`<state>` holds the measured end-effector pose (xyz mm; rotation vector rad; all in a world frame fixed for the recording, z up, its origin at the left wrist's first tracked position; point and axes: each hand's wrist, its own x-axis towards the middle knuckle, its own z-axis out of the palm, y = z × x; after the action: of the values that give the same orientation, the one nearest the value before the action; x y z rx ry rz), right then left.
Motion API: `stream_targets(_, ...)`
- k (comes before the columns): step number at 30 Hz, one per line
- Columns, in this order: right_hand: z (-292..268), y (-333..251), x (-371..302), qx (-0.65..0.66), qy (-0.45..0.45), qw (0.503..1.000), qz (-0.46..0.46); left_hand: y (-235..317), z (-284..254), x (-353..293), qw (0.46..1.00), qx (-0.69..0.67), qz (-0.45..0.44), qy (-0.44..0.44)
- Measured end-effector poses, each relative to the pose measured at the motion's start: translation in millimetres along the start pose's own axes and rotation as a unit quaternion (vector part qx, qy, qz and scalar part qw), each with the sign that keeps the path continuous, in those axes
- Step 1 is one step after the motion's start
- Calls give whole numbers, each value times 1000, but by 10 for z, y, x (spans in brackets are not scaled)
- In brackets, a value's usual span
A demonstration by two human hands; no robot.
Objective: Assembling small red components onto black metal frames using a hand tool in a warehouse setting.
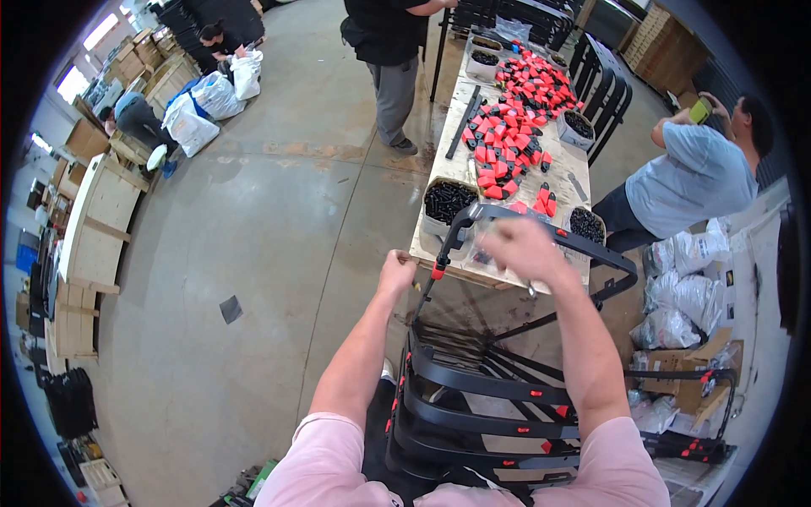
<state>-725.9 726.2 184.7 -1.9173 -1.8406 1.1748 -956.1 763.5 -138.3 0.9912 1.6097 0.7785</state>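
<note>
Now, right hand (525, 250) (blurred) near frame (585, 244).

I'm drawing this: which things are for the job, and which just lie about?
Likely for the job:
curved black frame
red-and-black plastic pieces
pale tub of short black cylinders

Likely just lying about:
flat dark-grey scrap
long pale wooden crate

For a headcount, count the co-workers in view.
4: one in black left of the table, one in light blue right of it, two, far left, by white sacks. Others may be hidden.
</note>
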Motion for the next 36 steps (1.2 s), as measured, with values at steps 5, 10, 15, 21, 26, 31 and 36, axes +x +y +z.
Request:
stream_targets(5,-168,816,350,-20,313,938,-147,419,264,-474,948,230,83,-204)
stream_targets(10,-22,834,473,-16,330,943,-24,672,411,-667,931,338,94,-104)
stream_targets(15,69,764,502,-147,346,926,-27,636,460,-603,900,402,151,-72)
stream_targets(21,67,684,504,-146,343,928,-5,764,423,-529,888,429,128,-102)
stream_targets(26,94,672,513,-139,341,930,-2,874,392,-553,868,475,82,-122)
stream_targets(31,74,653,443,-135,350,927,8,782,544,-692,917,384,94,-52)
stream_targets(36,53,647,402,-134,355,925,0,784,584,-653,929,360,66,-62)
